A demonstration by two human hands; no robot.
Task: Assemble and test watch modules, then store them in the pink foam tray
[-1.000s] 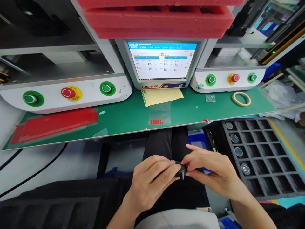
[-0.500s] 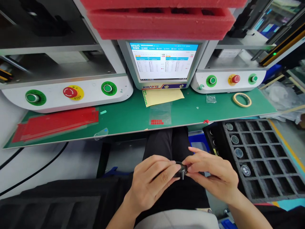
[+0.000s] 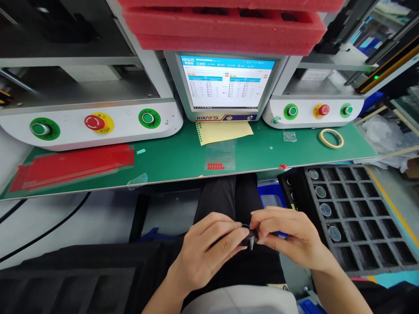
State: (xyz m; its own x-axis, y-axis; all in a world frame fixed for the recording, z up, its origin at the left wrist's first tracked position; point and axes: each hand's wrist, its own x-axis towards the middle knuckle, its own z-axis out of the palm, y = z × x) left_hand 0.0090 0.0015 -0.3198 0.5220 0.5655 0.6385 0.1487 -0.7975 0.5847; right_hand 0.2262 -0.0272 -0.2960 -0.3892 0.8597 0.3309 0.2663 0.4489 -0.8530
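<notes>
Above my lap, both hands meet at a small glossy black part (image 3: pixel 251 240) with a short prong pointing down. My left hand (image 3: pixel 207 248) is closed around its left side, the fingers covering much of it. On the right edge of the part, my right hand (image 3: pixel 288 231) pinches with thumb and fingertips. The part's full shape is hidden by the fingers, so its kind cannot be made out.
At right, a dark foam tray (image 3: pixel 358 224) holds several round glass-faced pieces in its left column. A green bench (image 3: pixel 255 155) carries red film sheets (image 3: pixel 77 165), a tape roll (image 3: pixel 331 138) and a monitor (image 3: pixel 225 85). Black trays (image 3: pixel 65 279) lie lower left.
My right hand's fingers have curled in closer on the black part, its raised finger now lowered. My left hand keeps its hold. The view has shifted slightly.
</notes>
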